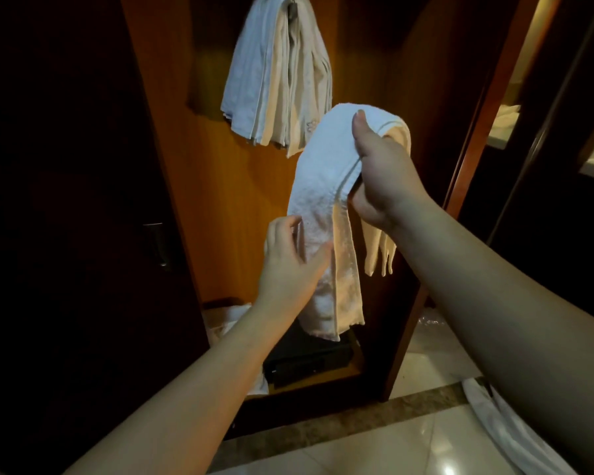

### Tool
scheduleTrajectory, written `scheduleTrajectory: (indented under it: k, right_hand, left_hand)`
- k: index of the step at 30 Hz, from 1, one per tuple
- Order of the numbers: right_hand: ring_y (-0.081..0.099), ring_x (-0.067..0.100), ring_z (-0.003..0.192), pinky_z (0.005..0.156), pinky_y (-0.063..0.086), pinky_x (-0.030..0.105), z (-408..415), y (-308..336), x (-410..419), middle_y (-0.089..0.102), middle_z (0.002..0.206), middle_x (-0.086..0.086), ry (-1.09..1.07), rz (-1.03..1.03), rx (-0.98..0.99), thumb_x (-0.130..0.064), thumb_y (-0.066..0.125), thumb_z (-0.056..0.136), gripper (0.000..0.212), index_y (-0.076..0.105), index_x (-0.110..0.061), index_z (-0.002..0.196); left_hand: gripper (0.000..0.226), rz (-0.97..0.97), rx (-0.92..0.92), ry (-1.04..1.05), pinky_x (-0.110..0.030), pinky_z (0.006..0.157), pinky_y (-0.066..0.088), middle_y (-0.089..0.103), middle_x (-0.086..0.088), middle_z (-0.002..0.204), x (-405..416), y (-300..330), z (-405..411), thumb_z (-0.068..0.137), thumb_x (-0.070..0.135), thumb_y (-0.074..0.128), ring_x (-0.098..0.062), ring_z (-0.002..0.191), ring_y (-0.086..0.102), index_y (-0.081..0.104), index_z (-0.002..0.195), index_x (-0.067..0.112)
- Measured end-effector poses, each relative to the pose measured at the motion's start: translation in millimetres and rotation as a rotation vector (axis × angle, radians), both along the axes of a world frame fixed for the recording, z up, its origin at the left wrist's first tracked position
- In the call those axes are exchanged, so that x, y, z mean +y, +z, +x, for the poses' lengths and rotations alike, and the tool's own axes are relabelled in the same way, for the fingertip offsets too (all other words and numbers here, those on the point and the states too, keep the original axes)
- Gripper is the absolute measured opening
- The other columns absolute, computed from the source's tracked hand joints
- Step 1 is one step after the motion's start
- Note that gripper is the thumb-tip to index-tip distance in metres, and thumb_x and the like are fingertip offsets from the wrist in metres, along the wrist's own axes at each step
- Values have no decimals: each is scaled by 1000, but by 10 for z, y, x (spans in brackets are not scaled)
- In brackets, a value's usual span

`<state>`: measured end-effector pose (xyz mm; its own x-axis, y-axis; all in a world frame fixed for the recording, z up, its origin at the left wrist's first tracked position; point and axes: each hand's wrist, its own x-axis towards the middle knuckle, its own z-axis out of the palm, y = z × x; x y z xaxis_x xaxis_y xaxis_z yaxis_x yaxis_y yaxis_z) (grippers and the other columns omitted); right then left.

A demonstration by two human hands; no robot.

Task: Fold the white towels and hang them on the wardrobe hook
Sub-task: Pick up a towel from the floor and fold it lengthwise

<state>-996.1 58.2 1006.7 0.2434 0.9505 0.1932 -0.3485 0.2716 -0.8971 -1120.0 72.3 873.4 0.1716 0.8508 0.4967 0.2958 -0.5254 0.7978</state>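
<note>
- Head view: my right hand (pixel 383 173) is clamped on the folded white towel (pixel 326 214) near its top fold, thumb over the front, fingers curled behind; the towel hangs doubled over that hand in front of the open wardrobe (pixel 220 186), below and to the right of the hook (pixel 293 11)
- My left hand (pixel 290 265) lies against the lower hanging part, fingers and thumb lightly curled round its edge
- To do this step well, I judge I should run the left hand down to line up the edges and flatten the layers; keep the right hand's hold at the fold so it can go over the hook without slipping apart
- Count: one towel in hand; one bundle of hung towels (pixel 275 73) on the hook, several layers, exact number unclear; one dark box (pixel 309 358) on the wardrobe floor; white cloth (pixel 504 430) on the tiles, lower right
</note>
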Motion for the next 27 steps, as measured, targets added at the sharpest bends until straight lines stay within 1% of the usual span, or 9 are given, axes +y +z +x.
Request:
scheduleTrajectory:
  k: [7, 11, 13, 17, 19, 21, 23, 26, 27]
  right_hand:
    - [62, 45, 116, 102, 48, 61, -53, 136, 7, 62, 125, 31, -153, 33, -238, -51, 50, 99, 41, 58, -11, 102]
    - [65, 37, 112, 101, 51, 55, -7, 110, 19, 64, 123, 22, -223, 3, -365, -81, 53, 76, 99, 52, 0, 133]
    - [65, 36, 112, 102, 50, 54, 65, 63, 57, 65, 122, 22, -289, -14, -405, -89, 48, 68, 112, 51, -1, 136]
    - [64, 39, 111, 105, 48, 54, 58, 23, 44, 65, 121, 25, -346, -34, -432, -74, 44, 76, 87, 61, -4, 123]
    - [65, 25, 101, 99, 49, 42, 36, -23, 80, 67, 106, 11, -333, -57, -446, -74, 44, 81, 83, 62, -2, 118]
    - [59, 24, 79, 78, 45, 38, -67, -25, 25, 56, 82, 12, -315, -44, -513, -65, 42, 95, 67, 64, -2, 101]
    - [58, 28, 73, 71, 41, 37, -130, -26, 16, 56, 79, 17, -315, -32, -579, -57, 40, 102, 64, 62, 2, 115]
    - [66, 40, 96, 81, 50, 43, -166, -35, -24, 66, 105, 32, -341, 6, -683, -50, 37, 105, 68, 55, 14, 121]
    - [67, 38, 90, 82, 50, 44, -164, -26, -44, 66, 98, 30, -331, 18, -699, -50, 37, 105, 70, 58, 16, 116]
  left_hand:
    - [70, 75, 174, 160, -37, 92, 55, 47, 0, 142, -22, 186, 164, 90, 48, 64, -16, 122, 54, 34, 145, 17]
    - [11, 42, 282, 210, -34, 62, 59, 65, 6, 96, 24, 200, 108, 97, 31, 54, -8, 73, 64, 53, 106, 27]
    - [11, 67, 276, 230, -28, 52, 52, 59, 5, 79, 41, 195, 31, 99, 27, 52, -10, 60, 57, 52, 88, 24]
    - [20, 278, 304, 214, -36, 56, 52, 49, 9, 83, -81, 76, 5, 97, 30, 52, -11, 69, 51, 50, 79, 22]
    - [26, 167, 278, 150, -35, 65, 55, 48, 14, 96, -156, -48, 68, 94, 49, 52, -7, 82, 53, 50, 91, 24]
    - [56, -45, 204, 108, -35, 75, 58, 50, 12, 112, -178, -70, 125, 82, 72, 53, -8, 97, 57, 43, 112, 26]
    - [79, -138, 174, 99, -38, 80, 59, 49, 7, 129, -165, -12, 187, 73, 81, 54, -13, 108, 59, 31, 128, 30]
    - [69, -81, 174, 163, -39, 79, 60, 49, 6, 130, -98, 103, 230, 85, 52, 66, -14, 107, 60, 29, 138, 26]
    - [60, -59, 153, 174, -38, 76, 60, 52, 5, 123, -54, 104, 232, 87, 39, 67, -15, 101, 62, 34, 135, 24]
